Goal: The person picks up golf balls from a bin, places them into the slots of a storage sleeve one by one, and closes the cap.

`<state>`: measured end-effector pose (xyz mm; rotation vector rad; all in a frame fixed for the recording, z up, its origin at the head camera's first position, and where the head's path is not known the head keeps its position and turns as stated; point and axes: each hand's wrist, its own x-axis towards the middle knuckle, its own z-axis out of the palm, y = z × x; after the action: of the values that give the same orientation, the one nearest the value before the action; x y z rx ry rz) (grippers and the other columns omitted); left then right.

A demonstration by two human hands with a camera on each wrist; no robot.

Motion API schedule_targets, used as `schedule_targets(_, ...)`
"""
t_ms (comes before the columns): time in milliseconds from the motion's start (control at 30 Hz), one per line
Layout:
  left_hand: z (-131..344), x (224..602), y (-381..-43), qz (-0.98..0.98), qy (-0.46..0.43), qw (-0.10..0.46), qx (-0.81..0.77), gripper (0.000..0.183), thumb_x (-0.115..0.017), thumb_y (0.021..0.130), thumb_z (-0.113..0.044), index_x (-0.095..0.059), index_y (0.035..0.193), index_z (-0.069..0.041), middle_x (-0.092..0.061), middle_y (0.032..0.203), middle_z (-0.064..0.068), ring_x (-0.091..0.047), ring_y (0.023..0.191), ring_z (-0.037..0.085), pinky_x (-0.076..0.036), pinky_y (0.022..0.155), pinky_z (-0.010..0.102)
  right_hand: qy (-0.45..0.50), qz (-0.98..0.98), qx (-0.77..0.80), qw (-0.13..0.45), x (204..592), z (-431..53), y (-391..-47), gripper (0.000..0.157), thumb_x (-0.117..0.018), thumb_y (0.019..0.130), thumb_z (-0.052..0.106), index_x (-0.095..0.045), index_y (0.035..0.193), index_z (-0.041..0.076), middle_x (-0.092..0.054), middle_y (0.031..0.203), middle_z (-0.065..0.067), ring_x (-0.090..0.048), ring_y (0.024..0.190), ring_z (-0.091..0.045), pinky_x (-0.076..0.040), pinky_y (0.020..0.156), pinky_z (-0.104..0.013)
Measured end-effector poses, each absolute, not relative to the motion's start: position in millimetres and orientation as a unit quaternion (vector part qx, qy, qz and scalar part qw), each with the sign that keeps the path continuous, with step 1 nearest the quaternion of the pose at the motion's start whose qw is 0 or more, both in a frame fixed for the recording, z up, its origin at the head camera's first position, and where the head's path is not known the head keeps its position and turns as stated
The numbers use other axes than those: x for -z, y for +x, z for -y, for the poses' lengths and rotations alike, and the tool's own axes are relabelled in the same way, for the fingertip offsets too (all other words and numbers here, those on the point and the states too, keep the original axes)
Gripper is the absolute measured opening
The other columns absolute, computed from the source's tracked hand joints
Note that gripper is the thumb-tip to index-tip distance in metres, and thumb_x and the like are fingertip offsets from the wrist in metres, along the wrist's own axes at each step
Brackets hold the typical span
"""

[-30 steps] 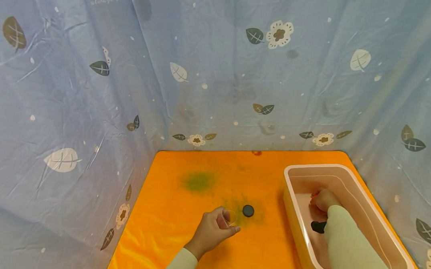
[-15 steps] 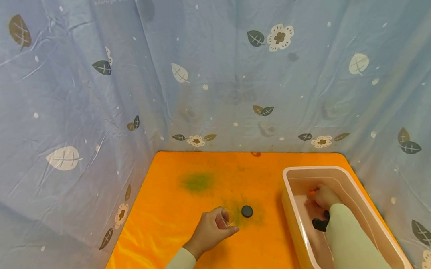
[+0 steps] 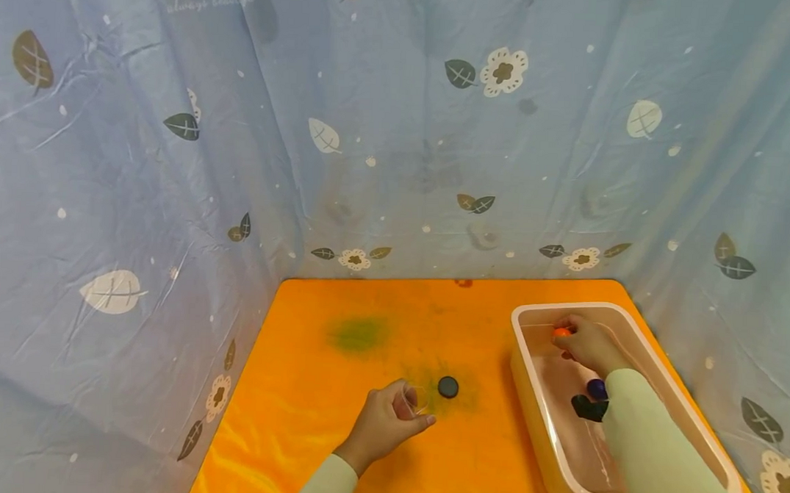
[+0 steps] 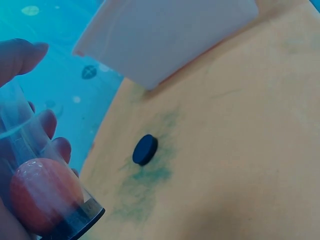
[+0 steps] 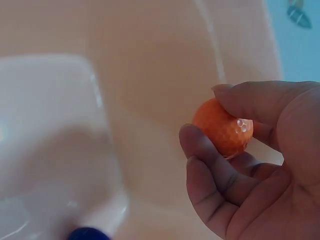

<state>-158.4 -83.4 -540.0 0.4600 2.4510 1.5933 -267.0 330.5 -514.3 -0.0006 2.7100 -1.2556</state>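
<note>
Orange ball [image 5: 223,127] between right fingers [image 5: 202,147]

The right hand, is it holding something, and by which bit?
Yes: the right hand holds an orange ball, pinched by its sides between thumb and fingers.

Orange ball [image 5: 222,129], leaf-patterned blue curtain [image 3: 388,92]

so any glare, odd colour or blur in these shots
Head: sheen on the orange table, near left; left wrist: blue cast on the curtain, reflections on the clear tube; right wrist: glints on the orange ball, tub soft behind.
</note>
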Motion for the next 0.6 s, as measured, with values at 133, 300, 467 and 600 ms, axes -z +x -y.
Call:
schedule_targets(133, 80, 532, -155, -0.828, 0.147, 0.091, -0.534, 0.035, -0.077, 0.08, -0.04, -0.057, 0.09, -0.014, -0.061, 0.067, -0.002, -0.064, 0.078, 0.009, -0.051, 0.08, 0.031, -0.01, -0.901, 0.428, 0.075, 498, -321, -266, 0.043, -0.064, 0.093, 0.023, -0.051, 0.127, 0.0, -0.06, 0.102, -0.017, -0.064, 0.075, -0.026, -0.052, 0.068, -0.038)
schedule_targets(300, 80, 523, -151, -0.824, 0.15, 0.08, -0.541, 0.034, -0.078, 0.081, -0.035, -0.058, 0.089, -0.009, -0.06, 0.064, -0.001, -0.064, 0.082, 0.009, -0.05, 0.084, 0.037, -0.022, -0.881, 0.469, 0.057, 475, -302, -263, 0.044, -0.064, 0.094, 0.022, -0.049, 0.13, 0.002, -0.058, 0.11, -0.021, -0.063, 0.077, -0.025, -0.053, 0.069, -0.034)
schedule_targets(467, 83, 537, -156, -0.828, 0.148, 0.083, -0.535, 0.034, -0.078, 0.079, -0.043, -0.056, 0.087, -0.018, -0.06, 0.063, -0.002, -0.064, 0.087, 0.008, -0.049, 0.086, 0.036, -0.04, -0.853, 0.519, 0.038, 455, -280, -256, 0.044, -0.066, 0.093, 0.022, -0.05, 0.13, 0.004, -0.057, 0.115, -0.021, -0.063, 0.083, -0.033, -0.054, 0.072, -0.037)
schedule_targets(600, 84, 542, -159, -0.829, 0.153, 0.082, -0.531, 0.037, -0.076, 0.078, -0.049, -0.055, 0.087, -0.021, -0.062, 0.066, -0.002, -0.064, 0.087, 0.007, -0.049, 0.087, 0.036, -0.052, -0.829, 0.555, 0.041, 441, -261, -249, 0.046, -0.068, 0.091, 0.028, -0.052, 0.13, 0.009, -0.054, 0.12, -0.018, -0.062, 0.092, -0.035, -0.052, 0.079, -0.044)
